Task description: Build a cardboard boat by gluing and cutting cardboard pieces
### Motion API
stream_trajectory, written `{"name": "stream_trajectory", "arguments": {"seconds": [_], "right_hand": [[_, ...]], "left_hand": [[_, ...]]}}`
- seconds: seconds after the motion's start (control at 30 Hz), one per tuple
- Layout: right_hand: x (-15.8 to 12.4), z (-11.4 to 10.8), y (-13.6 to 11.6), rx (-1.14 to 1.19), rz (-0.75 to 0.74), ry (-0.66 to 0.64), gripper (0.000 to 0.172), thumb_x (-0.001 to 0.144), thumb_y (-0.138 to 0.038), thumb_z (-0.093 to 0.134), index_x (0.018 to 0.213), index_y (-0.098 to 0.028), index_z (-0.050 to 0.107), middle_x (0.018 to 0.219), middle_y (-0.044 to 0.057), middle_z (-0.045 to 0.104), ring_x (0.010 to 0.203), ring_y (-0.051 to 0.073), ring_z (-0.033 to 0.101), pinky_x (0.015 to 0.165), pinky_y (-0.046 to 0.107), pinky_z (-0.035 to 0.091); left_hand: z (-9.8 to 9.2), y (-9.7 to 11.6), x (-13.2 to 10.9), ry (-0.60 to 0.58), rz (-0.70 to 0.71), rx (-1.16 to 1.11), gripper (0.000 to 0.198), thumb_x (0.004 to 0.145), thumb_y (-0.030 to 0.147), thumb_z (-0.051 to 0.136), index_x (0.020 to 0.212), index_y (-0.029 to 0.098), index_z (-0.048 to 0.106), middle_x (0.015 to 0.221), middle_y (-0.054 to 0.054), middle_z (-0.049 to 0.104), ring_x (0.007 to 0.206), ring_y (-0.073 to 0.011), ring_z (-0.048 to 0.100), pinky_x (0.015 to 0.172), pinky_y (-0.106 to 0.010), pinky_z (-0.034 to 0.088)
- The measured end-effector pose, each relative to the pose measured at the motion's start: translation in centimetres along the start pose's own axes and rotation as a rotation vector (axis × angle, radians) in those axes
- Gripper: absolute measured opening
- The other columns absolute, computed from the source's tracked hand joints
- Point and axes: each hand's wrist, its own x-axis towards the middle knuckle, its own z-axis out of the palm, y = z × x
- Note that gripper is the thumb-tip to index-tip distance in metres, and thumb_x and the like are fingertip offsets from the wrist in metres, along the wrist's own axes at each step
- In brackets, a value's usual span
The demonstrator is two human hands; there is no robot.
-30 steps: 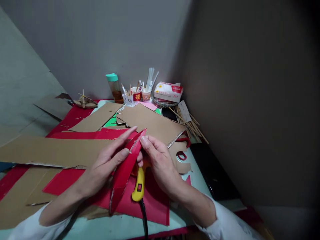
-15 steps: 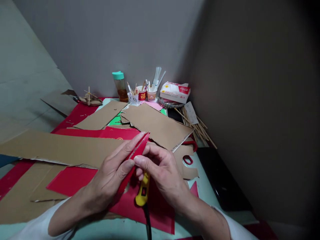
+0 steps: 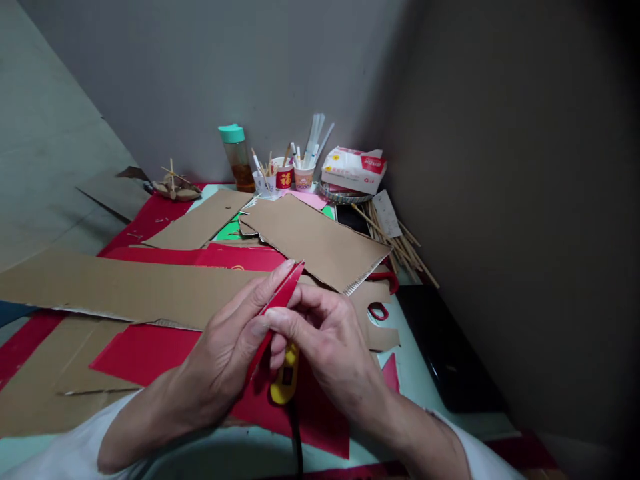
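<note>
A narrow folded piece of red paper (image 3: 286, 287) stands slanted between my hands, its tip pointing up and away. My left hand (image 3: 227, 340) holds it from the left, fingers stretched along its side and thumb against the near face. My right hand (image 3: 325, 337) pinches its right side, thumb tip close to the left thumb. Just below my right fingers is a yellow glue gun (image 3: 284, 385) with a dark switch and a black cord; its front end is hidden by my hand. Under it lies a larger red paper sheet (image 3: 320, 417).
Cardboard sheets (image 3: 320, 240) and a long cardboard strip (image 3: 115, 287) cover much of the table. Red-handled scissors (image 3: 379, 311) lie partly under cardboard. A black flat object (image 3: 440, 353) and wooden sticks (image 3: 400, 240) are at right. A bottle (image 3: 237, 157), cups (image 3: 303, 177) and tissues (image 3: 354, 170) stand behind.
My view has tilted slightly, so the background sits higher. Both hands keep their grip on the folded red paper, with the thumbs shifted only a little.
</note>
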Motion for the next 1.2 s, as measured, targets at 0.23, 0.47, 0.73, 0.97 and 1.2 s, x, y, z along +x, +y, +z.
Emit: {"name": "stream_trajectory", "arguments": {"seconds": [0.23, 0.47, 0.73, 0.97, 1.2], "right_hand": [[0.6, -0.2, 0.1, -0.082, -0.053, 0.007, 0.030, 0.087, -0.041, 0.071, 0.072, -0.016, 0.065, 0.058, -0.002, 0.063, 0.049, 0.008, 0.057, 0.054, 0.020, 0.049], [0.8, -0.8, -0.1, -0.271, -0.172, -0.081, 0.023, 0.093, -0.037, 0.065, 0.085, -0.016, 0.073, 0.074, -0.001, 0.063, 0.063, 0.009, 0.057, 0.061, 0.020, 0.046], [0.4, -1.4, -0.1, -0.671, -0.372, 0.101, 0.021, 0.100, -0.033, 0.054, 0.103, -0.022, 0.073, 0.089, 0.005, 0.075, 0.077, 0.017, 0.070, 0.068, 0.027, 0.052], [0.5, -1.6, -0.9, -0.786, -0.433, 0.250, 0.019, 0.100, -0.038, 0.055, 0.099, -0.021, 0.063, 0.085, 0.002, 0.070, 0.072, 0.015, 0.065, 0.066, 0.026, 0.048], [0.5, -0.9, 0.2, -0.961, -0.456, 0.092, 0.013, 0.098, -0.031, 0.052, 0.097, -0.019, 0.059, 0.081, 0.001, 0.065, 0.072, 0.015, 0.059, 0.068, 0.026, 0.042]], "left_hand": [[-1.1, -0.2, 0.5, -0.134, 0.024, 0.119, 0.072, 0.099, 0.052, 0.048, 0.162, 0.033, 0.018, 0.157, -0.007, 0.049, 0.138, -0.0323, 0.050, 0.115, -0.050, 0.041], [-1.4, 1.1, 0.6, 0.031, -0.112, 0.188, 0.066, 0.093, 0.046, 0.061, 0.154, 0.031, 0.043, 0.157, -0.006, 0.050, 0.147, -0.0349, 0.039, 0.120, -0.053, 0.034], [-2.0, 0.5, 1.5, 0.144, -0.389, -0.305, 0.053, 0.082, 0.043, 0.075, 0.131, 0.023, 0.067, 0.136, -0.010, 0.069, 0.130, -0.0355, 0.059, 0.106, -0.045, 0.052], [-1.9, 1.8, 1.9, 0.148, -0.532, -0.675, 0.042, 0.086, 0.029, 0.066, 0.127, 0.024, 0.057, 0.086, -0.002, 0.076, 0.057, -0.0186, 0.070, 0.054, -0.029, 0.057], [-0.8, 1.2, 1.3, 0.203, -0.273, -0.337, 0.013, 0.092, 0.033, 0.063, 0.100, 0.024, 0.067, 0.095, 0.000, 0.070, 0.087, -0.0186, 0.066, 0.077, -0.027, 0.054]]}}
